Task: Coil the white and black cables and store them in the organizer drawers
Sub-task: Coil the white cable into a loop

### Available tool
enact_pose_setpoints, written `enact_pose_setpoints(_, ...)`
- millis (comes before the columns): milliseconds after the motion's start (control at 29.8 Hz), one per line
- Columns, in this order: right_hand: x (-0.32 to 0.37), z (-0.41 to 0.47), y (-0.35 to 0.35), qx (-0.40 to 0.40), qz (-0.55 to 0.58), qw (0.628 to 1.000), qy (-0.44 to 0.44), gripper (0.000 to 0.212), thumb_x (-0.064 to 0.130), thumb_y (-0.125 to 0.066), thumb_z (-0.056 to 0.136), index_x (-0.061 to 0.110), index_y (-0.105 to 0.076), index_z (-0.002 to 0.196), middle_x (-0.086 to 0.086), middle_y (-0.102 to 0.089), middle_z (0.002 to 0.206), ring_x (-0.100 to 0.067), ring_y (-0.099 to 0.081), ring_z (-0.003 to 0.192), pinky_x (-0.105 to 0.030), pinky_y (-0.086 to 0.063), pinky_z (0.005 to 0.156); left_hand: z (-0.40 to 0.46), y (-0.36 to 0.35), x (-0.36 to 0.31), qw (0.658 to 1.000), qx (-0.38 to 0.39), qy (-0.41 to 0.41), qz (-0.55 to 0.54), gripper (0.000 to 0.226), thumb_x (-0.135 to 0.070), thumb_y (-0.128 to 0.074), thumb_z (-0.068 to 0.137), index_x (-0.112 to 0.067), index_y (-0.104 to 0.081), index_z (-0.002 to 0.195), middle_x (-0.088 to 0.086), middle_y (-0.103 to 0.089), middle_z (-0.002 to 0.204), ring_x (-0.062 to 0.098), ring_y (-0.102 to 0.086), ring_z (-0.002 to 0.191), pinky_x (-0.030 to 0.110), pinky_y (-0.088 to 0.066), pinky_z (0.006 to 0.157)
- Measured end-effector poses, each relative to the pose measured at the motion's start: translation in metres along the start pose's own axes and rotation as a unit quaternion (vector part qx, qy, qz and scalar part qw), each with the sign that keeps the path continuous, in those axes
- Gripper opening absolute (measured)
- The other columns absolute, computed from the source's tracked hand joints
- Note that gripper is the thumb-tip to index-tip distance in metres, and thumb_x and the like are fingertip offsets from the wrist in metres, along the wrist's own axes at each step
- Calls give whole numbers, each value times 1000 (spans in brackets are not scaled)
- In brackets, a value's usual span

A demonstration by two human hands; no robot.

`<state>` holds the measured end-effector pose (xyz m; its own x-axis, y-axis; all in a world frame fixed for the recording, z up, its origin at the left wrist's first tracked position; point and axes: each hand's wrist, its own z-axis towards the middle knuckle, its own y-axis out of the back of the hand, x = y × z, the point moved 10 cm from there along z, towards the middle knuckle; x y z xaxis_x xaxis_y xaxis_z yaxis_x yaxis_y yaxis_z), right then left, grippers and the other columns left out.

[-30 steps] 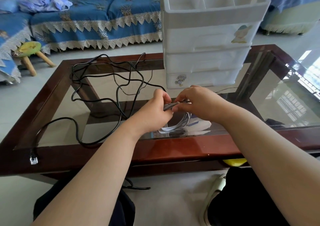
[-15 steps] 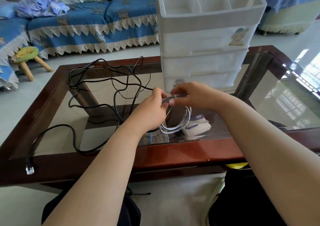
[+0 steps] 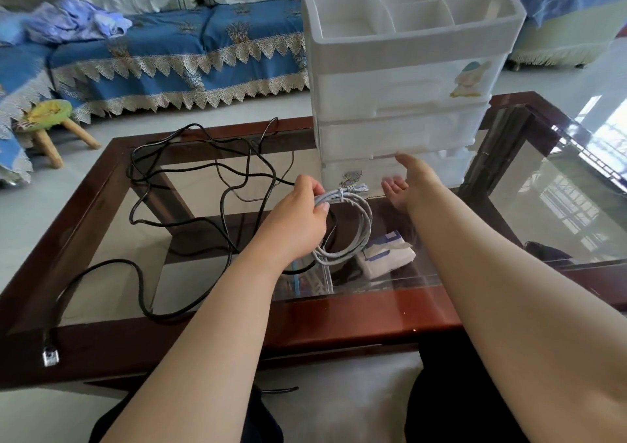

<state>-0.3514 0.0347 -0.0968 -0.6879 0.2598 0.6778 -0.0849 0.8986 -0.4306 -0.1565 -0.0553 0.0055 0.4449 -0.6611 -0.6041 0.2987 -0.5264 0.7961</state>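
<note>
My left hand [image 3: 298, 217] grips the top of the coiled white cable [image 3: 353, 229], whose end is wrapped round the loops; the coil hangs just above the glass table [image 3: 339, 310]. My right hand [image 3: 409, 184] is open, palm up, right in front of the bottom drawer of the white organizer [image 3: 400, 113]. All three drawers look closed. The black cable [image 3: 190, 205] sprawls loose over the left half of the table, its clear plug [image 3: 50, 357] on the front left frame.
A white and blue packet [image 3: 386, 256] lies under the glass near the coil. A sofa with a blue cover [image 3: 176, 56] stands behind the table, and a small green stool [image 3: 51, 120] at the far left. The organizer's top tray has open compartments.
My right hand has let go of the white cable and moved forward to the bottom drawer front. My left hand now holds the finished coil alone, lifted slightly.
</note>
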Motion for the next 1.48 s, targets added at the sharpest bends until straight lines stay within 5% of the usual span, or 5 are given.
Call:
enact_pose_setpoints(302,-4,-26,17,23,-299,952,-56,62,58,-49,89,6,-44,123,-11,-57,88,-22,-60,66,-32,-49,52,4,11,8,999,-17,10,-47,12,-26,-41,102,-20,-39,112,-2,-49,87,12,-49,69,29,-43,60)
enact_pose_setpoints(402,38,-36,26,-33,-595,802,48,66,68,-45,86,2,-55,87,-6,-55,58,-19,-51,44,-22,-39,43,6,15,8,997,-35,13,-67,11,-25,-42,101,-20,-39,111,-4,-46,87,10,-47,69,25,-38,56)
enact_pose_setpoints(570,102,-80,-36,-118,-680,561,458,37,42,-48,94,9,-65,93,-11,-62,97,-32,-55,88,-34,-41,73,11,17,15,987,-56,50,-143,15,-24,-45,100,-19,-42,114,-2,-51,98,8,-50,77,23,-41,60)
enact_pose_setpoints(1073,59,-49,-28,92,-719,629,281,69,13,-65,80,23,-32,139,-7,-31,140,-24,-49,108,-30,-43,90,25,-2,38,944,-65,145,-288,15,-24,-46,98,-14,-55,91,4,-55,82,17,-50,70,28,-40,54)
enact_pose_setpoints(1475,44,-146,-50,271,-646,601,385,11,27,-74,78,27,-72,89,9,-54,110,-11,-56,84,-24,-45,80,19,-37,31,873,21,227,-431,41,-39,-37,103,-10,-60,86,4,-62,71,8,-41,46,18,-34,36)
